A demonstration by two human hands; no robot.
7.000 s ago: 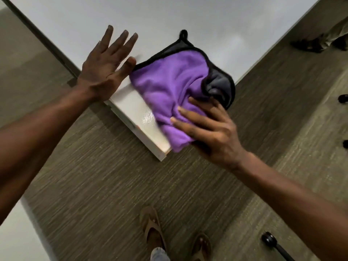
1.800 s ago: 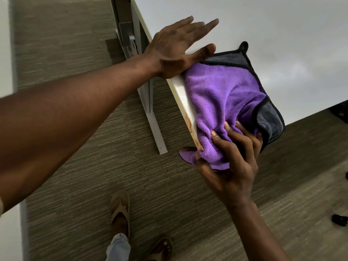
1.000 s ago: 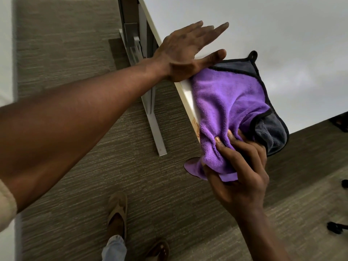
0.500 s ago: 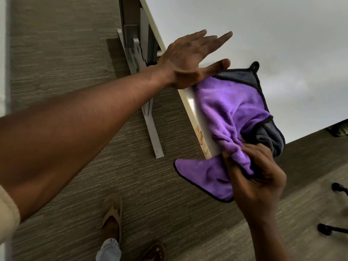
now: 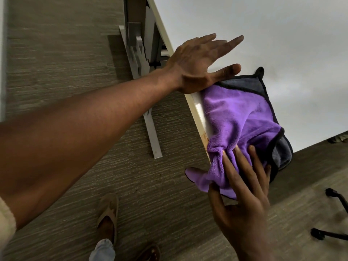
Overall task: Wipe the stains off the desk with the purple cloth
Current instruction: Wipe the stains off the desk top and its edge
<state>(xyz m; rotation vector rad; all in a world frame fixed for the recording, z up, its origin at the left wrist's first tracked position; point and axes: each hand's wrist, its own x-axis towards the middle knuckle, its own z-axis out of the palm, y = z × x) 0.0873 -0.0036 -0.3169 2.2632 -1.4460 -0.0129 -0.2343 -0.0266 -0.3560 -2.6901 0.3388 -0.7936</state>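
The purple cloth (image 5: 241, 113), black-trimmed with a grey underside, lies over the near corner of the white desk (image 5: 263, 34), and one flap hangs off the edge. My right hand (image 5: 243, 185) presses on its lower part with straight fingers; the thumb lies by the hanging flap. Flat on the desk beside the cloth's far corner is my left hand (image 5: 199, 63), fingers stretched, thumb touching the cloth's trim. An orange-brown stain (image 5: 204, 138) shows on the desk's side edge, right next to the cloth.
A grey metal desk leg (image 5: 150, 129) stands on the carpet under the left edge. My sandalled feet (image 5: 108, 217) are below. Black stand legs (image 5: 335, 196) lie on the floor at the right, and someone's shoe (image 5: 339, 139) shows past the desk's far edge.
My right hand has loosened its bunched grip and spread its fingers flat over the cloth, pushing it back up onto the corner. The hanging flap is shorter. My left hand stays planted.
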